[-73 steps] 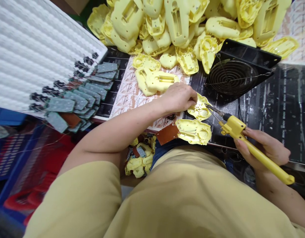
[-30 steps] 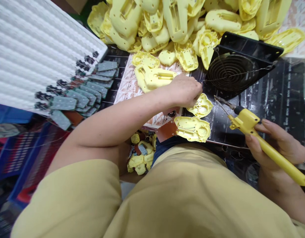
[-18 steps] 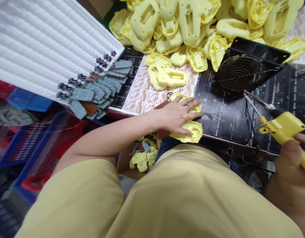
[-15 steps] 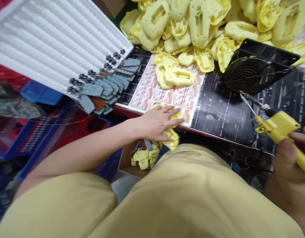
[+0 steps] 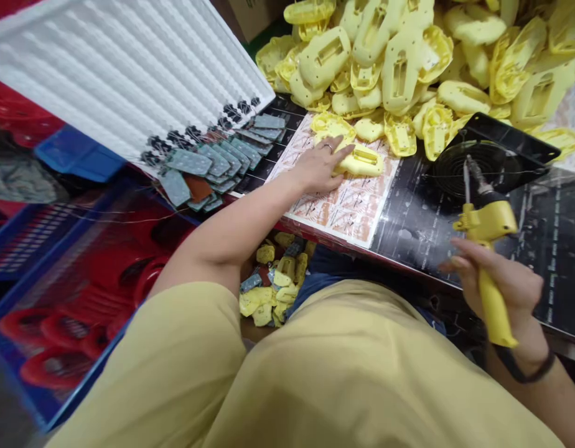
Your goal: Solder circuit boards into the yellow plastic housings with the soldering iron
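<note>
My left hand [image 5: 321,165] reaches across the printed sheet [image 5: 343,208], fingers stretched out and resting on a yellow plastic shell [image 5: 359,163] that lies on it. My right hand [image 5: 495,283] is wrapped round the handle of a yellow soldering iron [image 5: 486,249], its metal tip pointing up in front of the black fan [image 5: 483,165]. A big heap of yellow shells [image 5: 409,56] fills the back of the table. Below the table edge, by my lap, a cardboard box [image 5: 273,280] holds yellow parts with small circuit boards.
A white ribbed tray [image 5: 129,74] stands at the left with a row of grey keypad boards [image 5: 213,165] fanned along its edge. Blue crates with red parts [image 5: 73,292] sit on the floor at the left. The black mat [image 5: 549,249] covers the table's right side.
My left hand pushed the two soldered shells off the table edge toward the box, then reached forward onto another shell. My right hand drew the iron back and turned its tip upward.
</note>
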Tool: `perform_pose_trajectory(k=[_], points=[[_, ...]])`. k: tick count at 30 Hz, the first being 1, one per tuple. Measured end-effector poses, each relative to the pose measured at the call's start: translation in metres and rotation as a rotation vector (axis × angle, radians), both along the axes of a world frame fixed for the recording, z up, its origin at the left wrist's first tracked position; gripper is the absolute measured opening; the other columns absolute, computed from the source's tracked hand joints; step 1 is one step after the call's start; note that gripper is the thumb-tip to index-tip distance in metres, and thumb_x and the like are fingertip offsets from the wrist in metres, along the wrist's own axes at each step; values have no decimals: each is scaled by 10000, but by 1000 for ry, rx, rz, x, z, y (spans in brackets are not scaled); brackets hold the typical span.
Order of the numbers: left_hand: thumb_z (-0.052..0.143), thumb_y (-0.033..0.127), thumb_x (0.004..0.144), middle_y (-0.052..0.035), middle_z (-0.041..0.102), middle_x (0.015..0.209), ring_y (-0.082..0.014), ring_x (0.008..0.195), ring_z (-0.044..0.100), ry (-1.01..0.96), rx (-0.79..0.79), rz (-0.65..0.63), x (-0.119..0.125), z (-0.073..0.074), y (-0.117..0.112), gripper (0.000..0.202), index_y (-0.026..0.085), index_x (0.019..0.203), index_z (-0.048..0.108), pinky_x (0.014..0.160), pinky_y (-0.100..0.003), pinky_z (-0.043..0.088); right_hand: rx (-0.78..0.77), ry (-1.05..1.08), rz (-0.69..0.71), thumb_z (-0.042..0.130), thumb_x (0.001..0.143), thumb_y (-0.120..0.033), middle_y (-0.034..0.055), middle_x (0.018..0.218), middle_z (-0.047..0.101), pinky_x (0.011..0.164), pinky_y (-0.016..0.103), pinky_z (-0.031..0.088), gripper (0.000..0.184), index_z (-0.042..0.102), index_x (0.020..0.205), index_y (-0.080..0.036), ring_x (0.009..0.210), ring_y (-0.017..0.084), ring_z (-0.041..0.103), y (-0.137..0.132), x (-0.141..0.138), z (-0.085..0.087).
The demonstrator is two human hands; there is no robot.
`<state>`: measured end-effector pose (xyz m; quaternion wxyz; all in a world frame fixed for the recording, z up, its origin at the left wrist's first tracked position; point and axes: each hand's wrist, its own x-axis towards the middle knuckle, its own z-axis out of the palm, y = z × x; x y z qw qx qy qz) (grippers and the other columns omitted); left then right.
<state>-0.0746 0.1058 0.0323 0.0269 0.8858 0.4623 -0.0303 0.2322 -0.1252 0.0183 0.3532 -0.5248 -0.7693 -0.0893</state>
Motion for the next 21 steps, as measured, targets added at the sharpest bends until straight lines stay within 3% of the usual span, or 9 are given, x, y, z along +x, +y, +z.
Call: perform_pose_trajectory(k=[3, 5, 7, 9, 12, 15, 17, 19, 21], points=[[544, 249, 981, -229, 478, 1629, -393, 1424, 560, 25, 58, -112, 9, -5, -26, 638, 160, 1607, 460, 1049, -511, 555, 35, -47, 171, 718, 970, -240, 2, 943, 808, 697, 235, 580, 137, 699, 1104, -251, 767, 154, 767, 30, -19, 5], [555, 247, 974, -237, 644, 1449, -367, 1246, 683, 9, 90, -245, 14, -4, -57, 563, 135, 1526, 557, 911, -474, 614, 42, -65, 249, 759, 946, -311, 63, 1039, 798, 756, 286, 601, 205, 664, 1107, -227, 885, 197, 774, 52, -31, 2], [538, 236, 979, -212, 730, 1285, -317, 1070, 745, -17, 98, -402, 17, -4, -81, 513, 130, 1479, 595, 801, -416, 629, 24, -111, 284, 757, 943, -391, 85, 1023, 775, 784, 338, 603, 283, 642, 1135, -217, 926, 231, 759, 71, -41, -2], [511, 225, 992, -193, 742, 1246, -283, 1006, 756, -33, 87, -512, 16, -3, -90, 484, 127, 1456, 603, 795, -386, 628, -19, -174, 331, 705, 972, -433, 90, 998, 755, 803, 360, 594, 296, 628, 1155, -212, 935, 244, 741, 83, -49, -7], [535, 267, 996, -206, 637, 1465, -327, 1313, 654, -50, 69, -544, 1, -1, -64, 494, 149, 1472, 587, 1037, -449, 576, -86, -232, 387, 649, 1003, -436, 96, 959, 735, 759, 335, 566, 296, 612, 1163, -190, 910, 239, 724, 90, -55, -7], [562, 151, 918, -149, 366, 1720, -383, 1604, 323, -14, 74, -374, -17, 0, -15, 712, 226, 1613, 426, 1238, -617, 365, -85, -276, 386, 615, 1019, -405, 91, 920, 726, 705, 320, 540, 265, 606, 1154, -177, 875, 235, 720, 86, -54, -3], [585, 109, 858, -125, 295, 1756, -401, 1629, 250, 46, 14, -288, -23, -4, 15, 825, 227, 1645, 368, 1265, -680, 264, -63, -312, 381, 613, 1014, -373, 93, 913, 727, 690, 322, 536, 238, 611, 1147, -175, 867, 242, 721, 82, -51, -2], [630, 128, 834, -92, 364, 1731, -380, 1596, 338, 35, -80, -317, -24, -10, 34, 809, 241, 1611, 433, 1250, -628, 327, -61, -325, 365, 645, 985, -349, 88, 890, 726, 685, 325, 537, 228, 631, 1138, -181, 855, 249, 720, 79, -46, -5], [671, 156, 827, -29, 574, 1587, -330, 1497, 491, -136, -56, -204, -21, -12, 44, 675, 282, 1485, 589, 1250, -549, 370, -104, -263, 297, 688, 941, -324, 71, 864, 728, 692, 328, 545, 223, 662, 1125, -201, 820, 242, 716, 78, -41, -11]])
